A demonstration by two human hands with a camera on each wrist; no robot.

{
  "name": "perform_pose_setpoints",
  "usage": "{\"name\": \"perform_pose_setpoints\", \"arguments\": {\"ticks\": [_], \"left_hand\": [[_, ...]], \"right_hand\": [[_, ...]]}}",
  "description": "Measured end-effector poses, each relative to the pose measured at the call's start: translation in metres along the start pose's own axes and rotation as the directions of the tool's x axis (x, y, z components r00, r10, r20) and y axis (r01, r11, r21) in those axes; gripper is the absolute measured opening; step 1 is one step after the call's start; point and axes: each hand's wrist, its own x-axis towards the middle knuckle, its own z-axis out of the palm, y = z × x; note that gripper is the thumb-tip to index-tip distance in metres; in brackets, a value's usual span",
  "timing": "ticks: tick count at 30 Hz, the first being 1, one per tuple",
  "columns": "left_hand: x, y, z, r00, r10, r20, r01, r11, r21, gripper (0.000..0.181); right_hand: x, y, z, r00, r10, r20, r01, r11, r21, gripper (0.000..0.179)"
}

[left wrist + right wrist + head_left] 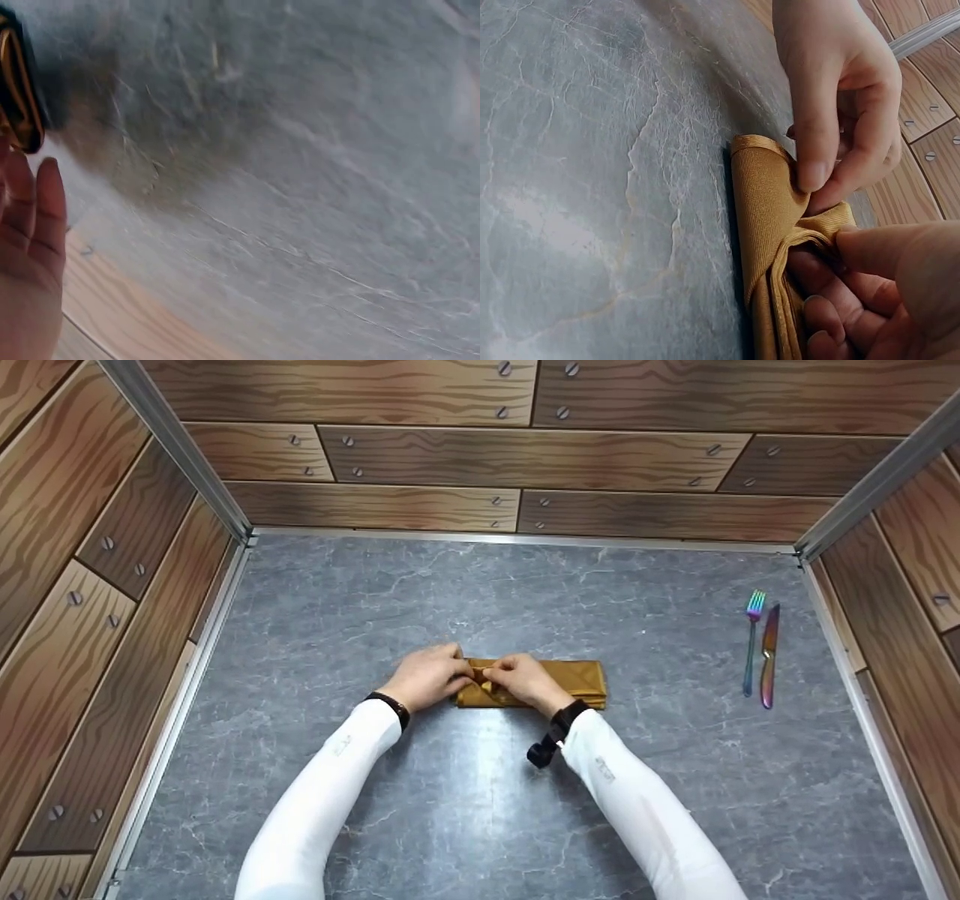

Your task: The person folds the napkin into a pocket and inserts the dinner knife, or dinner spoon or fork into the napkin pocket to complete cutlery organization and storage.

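Observation:
A golden-brown cloth napkin (574, 676), folded into a long layered strip, lies across the middle of the grey table. At its left end my left hand (429, 676) pinches the fabric between thumb and fingers. Just beside it, my right hand (529, 681) pinches another fold of the napkin, thumb on top. In the right wrist view the napkin (769, 202) has its layers pulled up into a loose loop between both hands, with right fingers tucked under the fold. The left wrist view catches only part of the left hand (30, 240) and a dark napkin edge (22, 97).
To the right, an iridescent fork (752, 641) and a matching knife (769, 656) lie side by side on the grey marbled table (360, 592). Wood-patterned panels (480, 457) with metal edging stand around the back and sides.

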Motion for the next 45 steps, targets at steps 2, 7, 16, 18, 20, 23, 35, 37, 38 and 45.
{"name": "perform_pose_setpoints", "arguments": {"ticks": [2, 7, 16, 18, 20, 23, 35, 37, 38, 45], "left_hand": [[0.001, 0.002, 0.001, 1.0, 0.005, 0.01, -0.005, 0.999, 0.039, 0.017], [0.003, 0.003, -0.002, 0.998, -0.027, 0.048, 0.026, 0.999, 0.02, 0.01], [-0.002, -0.009, -0.007, 0.992, -0.108, 0.068, 0.125, 0.918, -0.376, 0.011], [-0.002, -0.01, -0.007, 0.99, -0.123, 0.066, 0.139, 0.895, -0.424, 0.012], [-0.003, -0.012, -0.007, 0.988, -0.138, 0.067, 0.153, 0.873, -0.464, 0.012], [-0.004, -0.012, -0.006, 0.985, -0.153, 0.076, 0.171, 0.853, -0.492, 0.013], [-0.003, -0.011, -0.007, 0.984, -0.155, 0.086, 0.177, 0.857, -0.483, 0.011], [-0.003, -0.01, -0.008, 0.985, -0.152, 0.087, 0.175, 0.857, -0.485, 0.011], [-0.004, -0.01, -0.008, 0.985, -0.148, 0.087, 0.171, 0.858, -0.484, 0.011], [-0.005, -0.013, -0.005, 0.989, -0.126, 0.079, 0.149, 0.856, -0.494, 0.011]], "right_hand": [[0.0, 0.0, 0.0, 1.0, -0.007, -0.001, 0.007, 1.0, -0.009, 0.022], [0.0, 0.0, 0.001, 1.0, -0.012, -0.014, 0.011, 1.0, -0.016, 0.02], [-0.002, -0.001, 0.0, 1.0, 0.007, -0.007, -0.006, 0.998, 0.066, 0.015], [-0.002, -0.001, -0.001, 1.0, -0.005, 0.002, 0.004, 0.999, 0.031, 0.017], [-0.003, -0.001, -0.003, 1.0, -0.014, 0.022, 0.014, 1.0, 0.002, 0.018], [-0.003, 0.0, -0.005, 0.997, -0.019, 0.07, 0.02, 1.0, -0.022, 0.022], [-0.009, 0.003, -0.012, 0.969, -0.076, 0.235, 0.089, 0.995, -0.043, 0.031], [-0.009, 0.003, -0.012, 0.965, -0.083, 0.249, 0.097, 0.994, -0.046, 0.034], [-0.009, 0.003, -0.012, 0.964, -0.085, 0.251, 0.105, 0.992, -0.067, 0.035], [-0.01, 0.0, -0.007, 0.953, -0.132, 0.272, 0.198, 0.953, -0.23, 0.037]]}}
